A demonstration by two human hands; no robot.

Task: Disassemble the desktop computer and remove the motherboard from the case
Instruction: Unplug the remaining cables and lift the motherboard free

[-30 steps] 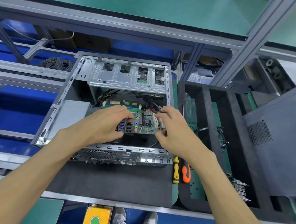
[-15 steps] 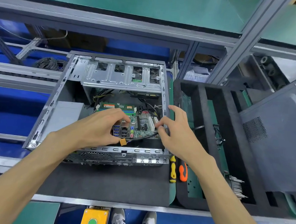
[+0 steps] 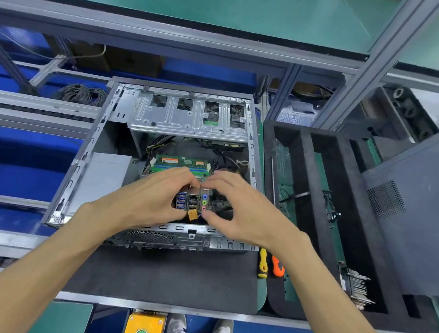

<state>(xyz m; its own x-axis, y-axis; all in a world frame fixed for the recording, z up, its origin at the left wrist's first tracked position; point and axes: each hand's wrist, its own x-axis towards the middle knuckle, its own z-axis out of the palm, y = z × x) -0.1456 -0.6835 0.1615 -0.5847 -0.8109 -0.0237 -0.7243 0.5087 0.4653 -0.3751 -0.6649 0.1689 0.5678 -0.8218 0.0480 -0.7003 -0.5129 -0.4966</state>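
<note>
Head view — both hands on the motherboard (image 3: pixel 199 190) inside the open case (image 3: pixel 86 159).
Left hand (image 3: pixel 145 200) grips the board's port block at 9 o'clock; right hand (image 3: pixel 236 205) pinches its near edge at 3 o'clock. Two screwdrivers (image 3: pixel 263 264) lie on the counter (image 3: pixel 156 277) at 4 o'clock — a foam tray (image 3: pixel 302 170) beyond.
</note>
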